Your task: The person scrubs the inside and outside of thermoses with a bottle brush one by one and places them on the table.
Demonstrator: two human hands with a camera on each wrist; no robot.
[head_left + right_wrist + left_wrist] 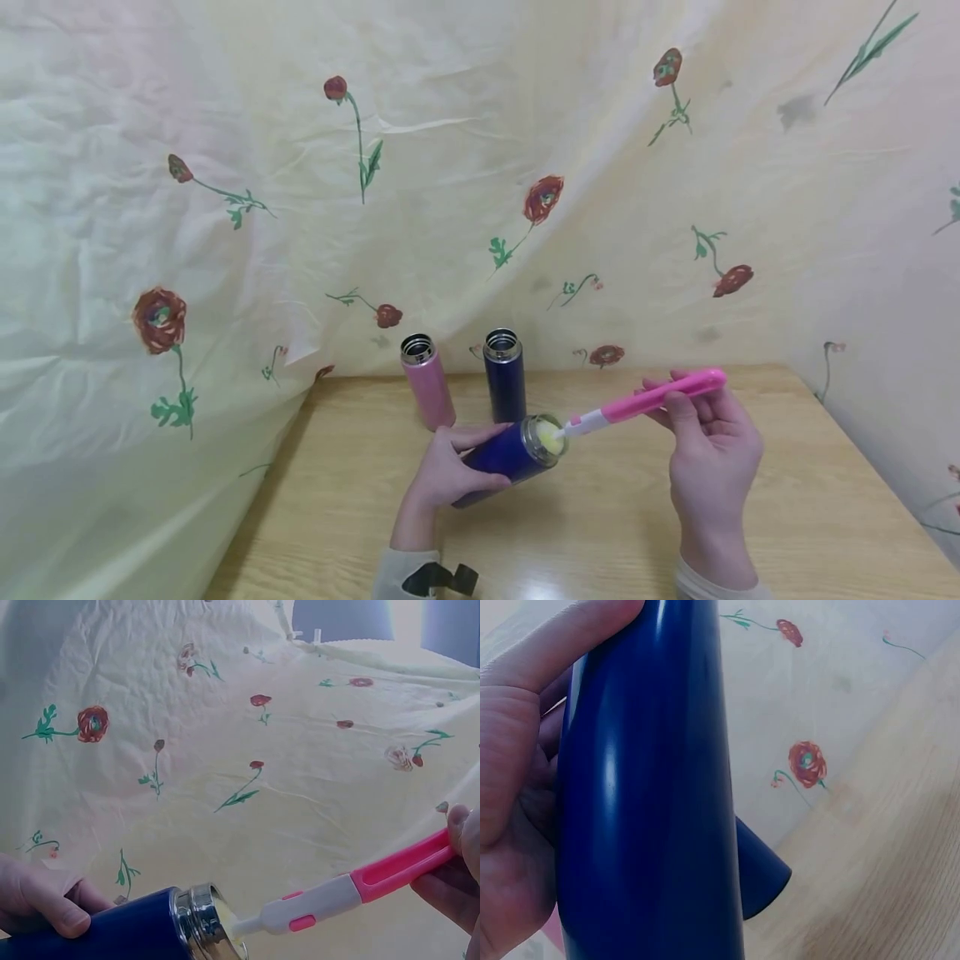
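Observation:
My left hand grips a dark blue vacuum flask, thumb on one side and fingers round the other. The flask is tilted, its steel-rimmed mouth turned to the right. In the right wrist view the left hand shows at the lower left. My right hand pinches the pink end of a bottle brush with a white neck. The brush's pale yellow sponge head sits in the flask's mouth; how deep it reaches is hidden. The flask's body fills the middle of the left wrist view.
An uncapped pink flask and another uncapped dark blue flask stand upright behind the left hand. Beneath everything is a light wooden table. A flower-patterned cloth hangs along the back and both sides.

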